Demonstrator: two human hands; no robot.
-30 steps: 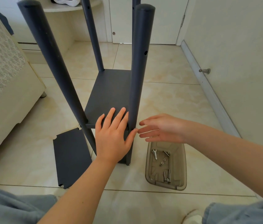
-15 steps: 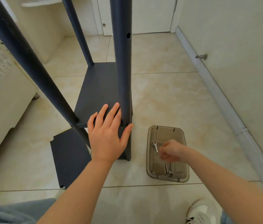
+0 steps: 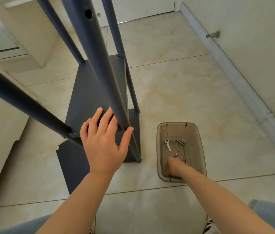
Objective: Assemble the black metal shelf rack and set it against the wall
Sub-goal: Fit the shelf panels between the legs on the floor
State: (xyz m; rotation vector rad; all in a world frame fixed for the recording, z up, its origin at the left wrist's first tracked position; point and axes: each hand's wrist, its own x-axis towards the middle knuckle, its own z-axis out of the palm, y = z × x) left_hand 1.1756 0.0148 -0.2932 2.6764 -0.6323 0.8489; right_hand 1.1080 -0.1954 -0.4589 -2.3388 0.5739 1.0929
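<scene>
Builder: rack (image 3: 86, 85) stands mid-frame on the tile floor (image 3: 184, 90), posts up. Left hand (image 3: 103, 142) lies flat on its shelf (image 3: 79, 112), grip released, thumb against the near post (image 3: 103, 65).
Lurker: and the right hand (image 3: 172, 168)?
Builder: lower right, down in the brown tray (image 3: 201, 149) with the wrench (image 3: 167, 145) and nuts (image 3: 177, 154). Too blurry, can't tell its grip.

No legible text, label, brand, number or sign anywhere: none on rack (image 3: 97, 85), tray (image 3: 177, 123) or wrench (image 3: 167, 145).
</scene>
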